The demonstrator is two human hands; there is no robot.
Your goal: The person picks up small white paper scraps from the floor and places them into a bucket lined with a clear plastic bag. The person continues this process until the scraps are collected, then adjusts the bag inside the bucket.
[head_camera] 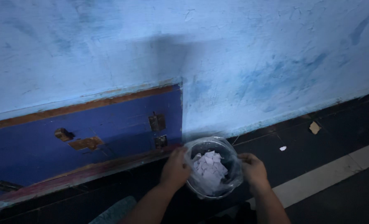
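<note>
Both hands hold a small round bin (212, 168) lined with a clear plastic bag (232, 159), low over a dark floor (317, 161). The left hand (175, 169) grips the bin's left rim, its fingers (180, 155) curled over the edge and pressed together on the bag's plastic. The right hand (254, 170) clasps the opposite rim, fingers bent around the plastic there; whether they pinch the bag alone or the rim as well cannot be told. Between the two sets of fingers, inside the bag, lies a heap of torn white paper scraps (209, 166).

Just beyond the fingers rises a pale blue wall (255, 62). Beyond the left fingers and further to their left, a dark blue wooden panel (89, 128) with rusty metal fittings (157, 122) stands against the wall. Beyond the right fingers, well apart, a white scrap (282, 148) and a brown piece (314, 127) lie on the floor, and a pale stripe (325, 176) crosses the floor just beside the right wrist.
</note>
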